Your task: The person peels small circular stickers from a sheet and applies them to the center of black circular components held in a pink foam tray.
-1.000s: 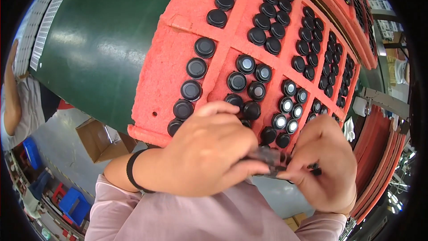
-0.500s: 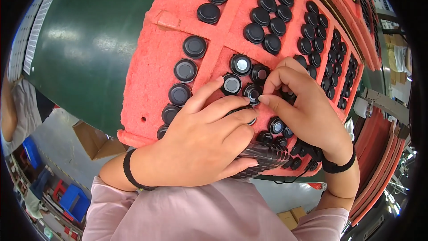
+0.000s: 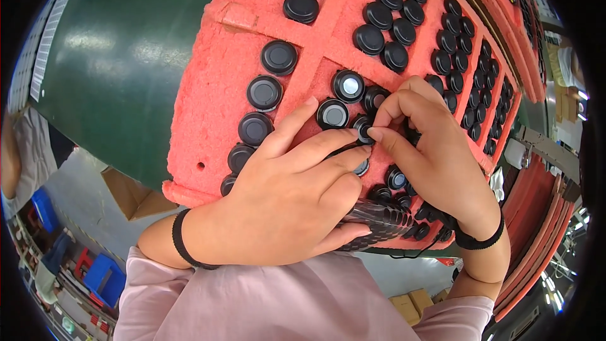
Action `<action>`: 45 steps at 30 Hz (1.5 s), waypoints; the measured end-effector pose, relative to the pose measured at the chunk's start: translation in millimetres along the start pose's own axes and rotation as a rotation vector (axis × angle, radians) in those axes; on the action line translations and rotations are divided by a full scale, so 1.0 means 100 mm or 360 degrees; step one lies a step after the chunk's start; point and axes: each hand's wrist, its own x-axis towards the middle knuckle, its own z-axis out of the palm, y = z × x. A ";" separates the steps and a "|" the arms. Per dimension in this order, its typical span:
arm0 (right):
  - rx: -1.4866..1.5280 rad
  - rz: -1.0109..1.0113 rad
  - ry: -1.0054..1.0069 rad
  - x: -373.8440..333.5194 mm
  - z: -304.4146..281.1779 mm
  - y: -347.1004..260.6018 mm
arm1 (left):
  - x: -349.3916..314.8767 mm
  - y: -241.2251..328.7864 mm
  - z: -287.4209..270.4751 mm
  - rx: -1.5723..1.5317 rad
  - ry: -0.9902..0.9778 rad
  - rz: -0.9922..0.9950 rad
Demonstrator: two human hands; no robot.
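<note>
My left hand (image 3: 278, 205) is palm down over the pink foam tray (image 3: 214, 98). Its thumb and curled index finger grip a black sheet with rows of round dots (image 3: 382, 216). Two other fingertips rest by a small black round part (image 3: 362, 127), and the little finger stretches out apart. At that part's right edge, the thumb and forefinger of my right hand (image 3: 435, 161) are pinched together; anything between them is too small to make out. Just beyond stand a black round part with a bright silver centre (image 3: 349, 86) and one with a grey centre (image 3: 332, 114).
Rows of plain black round parts (image 3: 378, 15) fill other foam compartments. The tray lies on a green table (image 3: 126, 63). More foam trays (image 3: 527, 215) are stacked at right. An open cardboard box (image 3: 129, 196) and blue bins (image 3: 104, 280) are at lower left.
The tray's contents sit slightly differently in the picture as the view shifts. Both hands keep nearly the same pose, and the right pinch stays at the small round part's edge.
</note>
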 end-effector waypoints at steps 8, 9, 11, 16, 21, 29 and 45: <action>-0.0070 -0.0033 0.0031 -0.01 0.02 0.01 | 0.00 0.01 0.00 0.0010 0.0028 -0.0005; -0.0076 -0.0033 0.0034 -0.01 0.03 0.00 | 0.00 0.02 0.01 0.0010 0.0029 -0.0006; -0.0088 -0.0032 0.0041 -0.01 0.03 0.00 | 0.00 0.02 0.01 0.0004 0.0032 -0.0013; -0.0103 -0.0049 0.0033 0.00 0.03 -0.01 | 0.00 0.02 0.02 0.0005 0.0037 -0.0023; -0.0165 -0.0064 0.0047 0.00 0.04 -0.01 | 0.00 0.02 0.02 -0.0003 0.0039 -0.0028; -0.0159 -0.0065 0.0156 -0.01 0.06 -0.01 | 0.00 0.01 0.01 -0.0002 0.0035 -0.0016; 0.0455 -0.0127 -0.0143 -0.35 -0.24 -0.31 | 0.00 -0.06 -0.03 -0.0225 0.0409 0.0019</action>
